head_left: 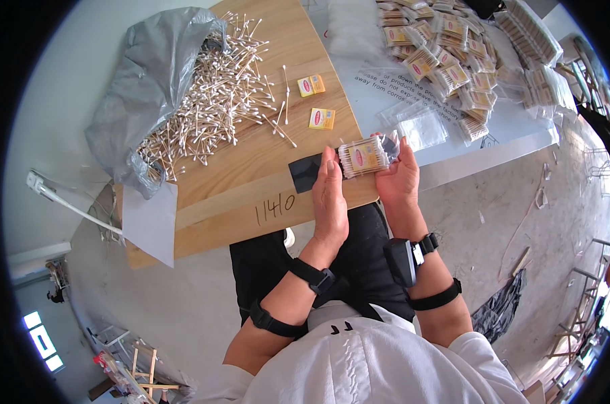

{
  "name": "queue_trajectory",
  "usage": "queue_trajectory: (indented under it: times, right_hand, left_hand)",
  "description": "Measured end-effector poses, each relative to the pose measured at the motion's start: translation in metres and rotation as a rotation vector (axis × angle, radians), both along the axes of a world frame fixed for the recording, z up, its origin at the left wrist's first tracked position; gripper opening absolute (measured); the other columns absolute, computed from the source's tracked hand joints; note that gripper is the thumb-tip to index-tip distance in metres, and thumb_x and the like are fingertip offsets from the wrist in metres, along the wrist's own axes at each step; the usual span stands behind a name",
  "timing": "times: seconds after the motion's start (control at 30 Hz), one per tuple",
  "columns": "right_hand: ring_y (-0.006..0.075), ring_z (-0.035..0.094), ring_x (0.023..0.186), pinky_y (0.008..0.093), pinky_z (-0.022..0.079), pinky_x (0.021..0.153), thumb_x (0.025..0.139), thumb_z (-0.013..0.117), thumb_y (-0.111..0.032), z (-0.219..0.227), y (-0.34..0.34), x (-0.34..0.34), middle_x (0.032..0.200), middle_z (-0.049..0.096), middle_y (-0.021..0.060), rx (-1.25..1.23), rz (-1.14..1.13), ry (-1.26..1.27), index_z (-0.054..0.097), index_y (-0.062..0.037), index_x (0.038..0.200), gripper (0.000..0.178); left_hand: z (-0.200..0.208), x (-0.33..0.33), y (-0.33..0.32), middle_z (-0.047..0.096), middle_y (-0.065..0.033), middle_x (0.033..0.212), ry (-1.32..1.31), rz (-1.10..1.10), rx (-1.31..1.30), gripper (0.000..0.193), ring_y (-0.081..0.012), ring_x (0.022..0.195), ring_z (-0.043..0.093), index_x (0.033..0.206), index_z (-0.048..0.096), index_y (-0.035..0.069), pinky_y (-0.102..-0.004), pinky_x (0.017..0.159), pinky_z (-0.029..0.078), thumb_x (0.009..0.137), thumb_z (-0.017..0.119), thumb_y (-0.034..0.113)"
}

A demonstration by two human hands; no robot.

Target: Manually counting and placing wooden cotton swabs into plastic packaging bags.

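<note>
A clear packet of cotton swabs (363,157) with a yellow-and-red label card is held upright between my hands at the table's front right corner. My left hand (330,195) presses against its left end, fingers close together and pointing away from me. At the other end, my right hand (398,176) grips the packet by the loose clear plastic, thumb and fingers around it. Under and beside my left fingers lies a flat black piece (305,174). Two small label cards, one yellow-orange (311,85) and another (321,118), rest on the wood beyond.
Loose cotton swabs (217,101) spill from a grey plastic bag (147,81) across the wooden table (237,192). Flat clear bags (422,128) lie at the right, before a heap of filled swab packets (453,60). A white sheet (150,219) overhangs the left front edge.
</note>
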State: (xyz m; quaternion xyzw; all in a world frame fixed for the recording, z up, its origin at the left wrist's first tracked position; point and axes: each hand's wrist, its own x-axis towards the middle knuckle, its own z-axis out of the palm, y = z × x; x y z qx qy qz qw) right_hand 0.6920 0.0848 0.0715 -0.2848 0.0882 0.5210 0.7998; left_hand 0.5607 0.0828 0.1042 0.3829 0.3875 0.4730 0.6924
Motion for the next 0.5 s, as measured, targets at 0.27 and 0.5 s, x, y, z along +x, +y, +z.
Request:
queue_trajectory:
  times: [0.27, 0.5]
  right_hand:
    - [0.0231, 0.066, 0.096, 0.0378, 0.053, 0.09, 0.084, 0.07, 0.0, 0.016, -0.005, -0.028, 0.107, 0.066, 0.0119, -0.051, 0.066, -0.133, 0.056, -0.0001, 0.114, 0.033]
    - [0.0219, 0.066, 0.097, 0.0356, 0.055, 0.086, 0.083, 0.071, 0.003, 0.021, -0.002, -0.043, 0.109, 0.066, 0.0116, -0.107, 0.035, -0.167, 0.055, 0.0016, 0.115, 0.036]
  left_hand:
    - [0.022, 0.013, 0.003, 0.023, -0.0202, 0.156, -0.095, 0.065, -0.174, 0.076, -0.0254, 0.145, 0.025, 0.15, 0.017, -0.008, -0.0388, 0.12, 0.017, 0.104, 0.035, 0.049]
    - [0.027, 0.009, 0.007, 0.025, -0.021, 0.154, -0.125, 0.068, -0.285, 0.082, -0.0258, 0.144, 0.026, 0.15, 0.015, -0.008, -0.0387, 0.119, 0.02, 0.102, 0.037, 0.053]
